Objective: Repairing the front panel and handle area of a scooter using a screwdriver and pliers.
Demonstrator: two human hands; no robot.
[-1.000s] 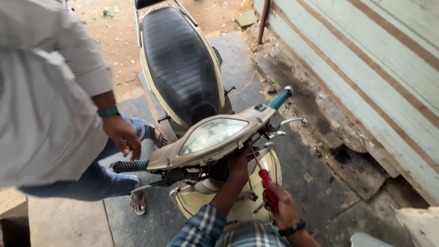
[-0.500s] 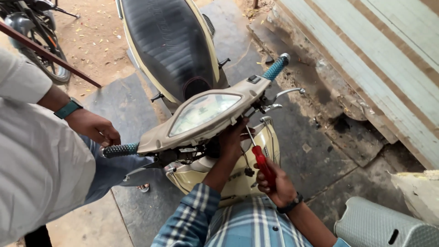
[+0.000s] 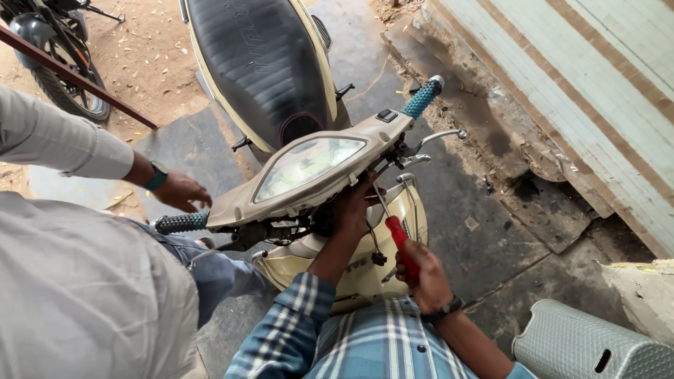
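Headlamp cowl [image 3: 309, 175] of a cream scooter [image 3: 351, 267], loosened at its underside. The right hand [image 3: 421, 277] grips a red screwdriver [image 3: 401, 245], shaft angled up under the cowl; the left hand [image 3: 351, 207] clasps the cowl's lower edge. Next: seat the tip squarely. The fastener and tip are hidden. A bystander's hand [image 3: 181, 191] hovers by the grip [image 3: 181, 223].

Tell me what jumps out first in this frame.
The cream scooter, mid-frame, with its loosened headlight cowl tilted up. Beneath it, the left hand grips the cowl's underside while the right hand works a red-handled screwdriver upward. At left, another person's hand hovers above the handlebar grip.
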